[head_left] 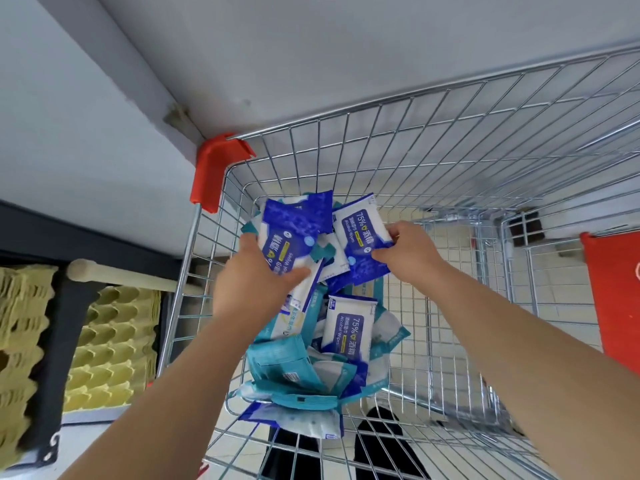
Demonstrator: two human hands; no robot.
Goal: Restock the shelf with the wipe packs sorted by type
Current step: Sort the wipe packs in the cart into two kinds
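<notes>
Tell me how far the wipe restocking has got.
Done: no shelved packs show. In hand: the left hand and right hand each grip blue-and-white alcohol wipe packs inside the silver wire trolley. Left: teal plastic packs and another blue pack lie below.

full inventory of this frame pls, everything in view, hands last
blue packs: at least four, blue and white, in the cart; two held, one on the pile
teal packs: several, count unclear, teal and white, piled in the cart
cart: one, silver wire, centre
corner guard: one, red, cart's far left corner
egg trays: two stacks, yellow, left of the cart
rod: one, pale wood, over the egg trays
red panel: one, red, right edge
left hand: grips a blue pack over the pile
right hand: pinches a blue pack
</notes>
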